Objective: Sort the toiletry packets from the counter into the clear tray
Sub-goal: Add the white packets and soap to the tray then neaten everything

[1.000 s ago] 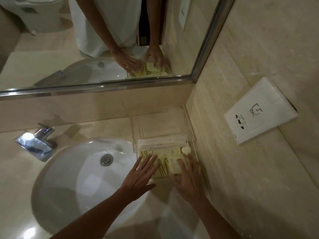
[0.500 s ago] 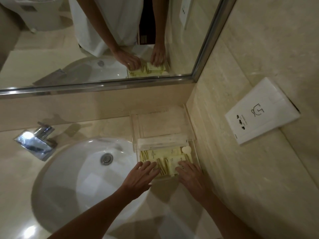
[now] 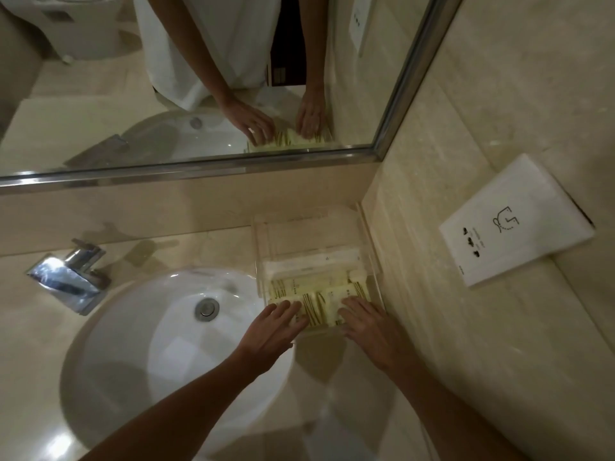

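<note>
A clear tray (image 3: 366, 234) stands in the counter's back right corner against the side wall. Its near part holds several pale yellow toiletry packets (image 3: 319, 294) with brown stripes. A long white packet (image 3: 309, 261) lies across the tray behind them. My left hand (image 3: 276, 324) rests flat on the near left packets, fingers spread. My right hand (image 3: 366, 324) lies flat on the near right packets, by the tray's front edge. Neither hand grips anything that I can see.
A white oval basin (image 3: 143, 354) with a metal drain fills the counter to the left, a chrome tap (image 3: 71, 277) behind it. A mirror (image 3: 199, 78) spans the back wall. A white socket plate (image 3: 512, 224) sits on the right wall.
Both hands slid back toward me, from over the middle of the yellow packets to their near edge. More of the packets now shows.
</note>
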